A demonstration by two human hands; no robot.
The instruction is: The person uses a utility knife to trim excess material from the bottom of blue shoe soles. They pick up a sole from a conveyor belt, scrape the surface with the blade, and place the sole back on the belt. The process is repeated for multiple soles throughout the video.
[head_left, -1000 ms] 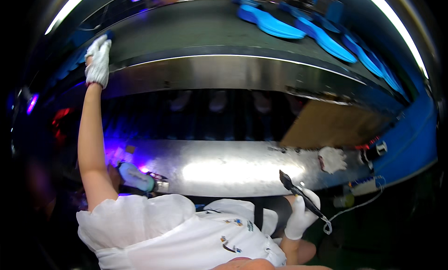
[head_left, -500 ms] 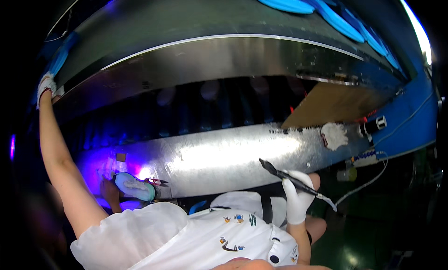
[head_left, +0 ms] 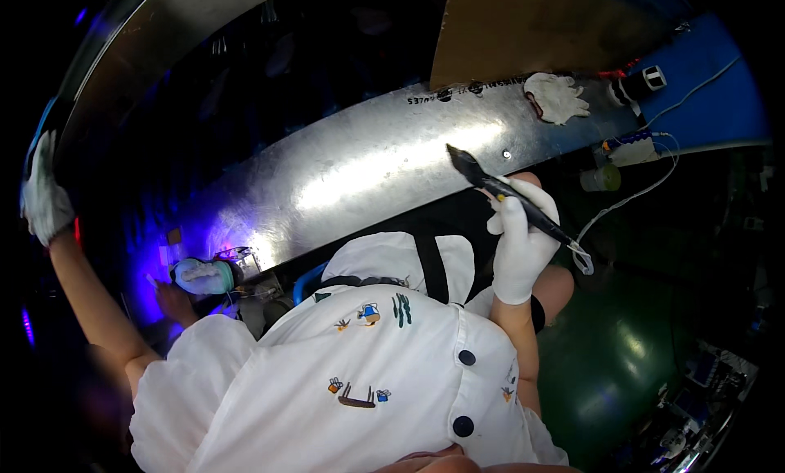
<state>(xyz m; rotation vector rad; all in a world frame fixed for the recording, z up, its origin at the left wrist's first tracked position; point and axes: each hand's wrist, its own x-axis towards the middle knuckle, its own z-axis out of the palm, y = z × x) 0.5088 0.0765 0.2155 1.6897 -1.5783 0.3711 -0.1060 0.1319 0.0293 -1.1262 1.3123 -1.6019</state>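
My right hand (head_left: 521, 236), in a white glove, grips a thin dark brush (head_left: 499, 188) whose bristled tip points up and left over the shiny metal ledge (head_left: 360, 166). My left hand (head_left: 45, 201), also in a white glove, is stretched far out to the left at the end of a bare arm and rests against the curved metal edge there; whether it grips anything is unclear. My white buttoned top fills the lower middle of the view.
A spare white glove (head_left: 558, 97) lies on the ledge by a brown board (head_left: 531, 27). A white cable (head_left: 646, 187), a small cylinder (head_left: 602, 178) and a blue panel (head_left: 703, 89) sit at right. A pale green object (head_left: 200, 275) glows under violet light at lower left.
My left arm has swung down and out to the left. The view has tilted downward, so the ledge and my right hand with the brush now sit higher and nearer.
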